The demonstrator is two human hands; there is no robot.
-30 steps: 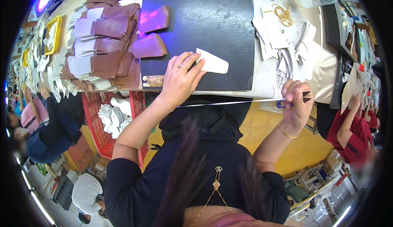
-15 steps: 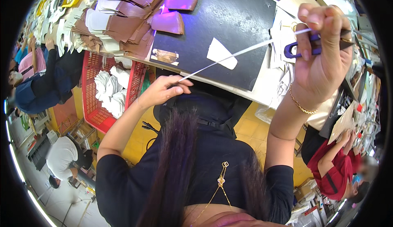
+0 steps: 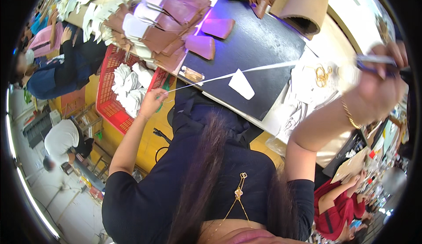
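My left hand (image 3: pixel 152 102), near the table's front edge, pinches one end of a thin white strip (image 3: pixel 250 70). The strip runs taut and slanting across a black board (image 3: pixel 268 37) towards my right hand (image 3: pixel 379 88), which is raised at the far right and smeared by motion. Closed in that hand is a pair of purple-handled snips (image 3: pixel 373 63); the strip's far end is lost in glare and blur beside it. Under the strip lies a white tapered piece (image 3: pixel 241 85). Two brown-edged pieces, one nearer (image 3: pixel 200 47) and one farther (image 3: pixel 218 28), lie in purple light on the board.
Stacked brown and white cut pieces (image 3: pixel 165 22) cover the table's left. A red basket (image 3: pixel 109 74) holding white pieces stands below. A brown roll (image 3: pixel 305 6) sits at the back; white strips and yellow rubber bands (image 3: pixel 323 74) lie right. Other people work on both sides.
My right hand has moved outward to the right with the snips, and my left hand outward to the left. The strip between them spans farther. The view has shifted, bringing the brown roll into sight.
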